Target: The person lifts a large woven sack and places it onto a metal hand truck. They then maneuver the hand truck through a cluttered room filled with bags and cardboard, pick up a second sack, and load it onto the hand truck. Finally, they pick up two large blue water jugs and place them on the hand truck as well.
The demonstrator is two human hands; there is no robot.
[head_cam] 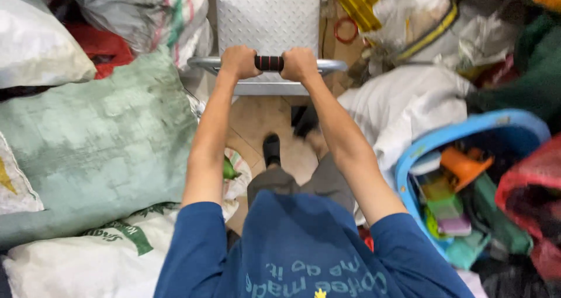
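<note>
**Both hands on cart handle, narrow aisle between sacks**

Blue shirt [304, 257] fills the bottom of the view, nearest the camera; both arms run up from it to the cart handle [269, 64]. Left hand [239, 61] is wrapped tight round the bar just left of the black-and-red foam grip [269, 63]; right hand [299, 64] is clenched round the bar just right of it. Fists either side of centre, arms near straight, likely so the push stays even and the cart tracks straight. Beyond the handle lies the cart's metal tread-plate deck [266, 11], bare where it shows. Below the handle, tiled floor [257, 119] and one dark shoe [271, 149], other foot blurred. Left of the handle: big pale green sack [93, 140], white sacks [35, 40], red bag behind. Right of the handle: white sack [403, 105], then a blue plastic tub [467, 134] stuffed with coloured plastic bits. Piles crowd in on both sides, leaving only a thin lane.
</note>
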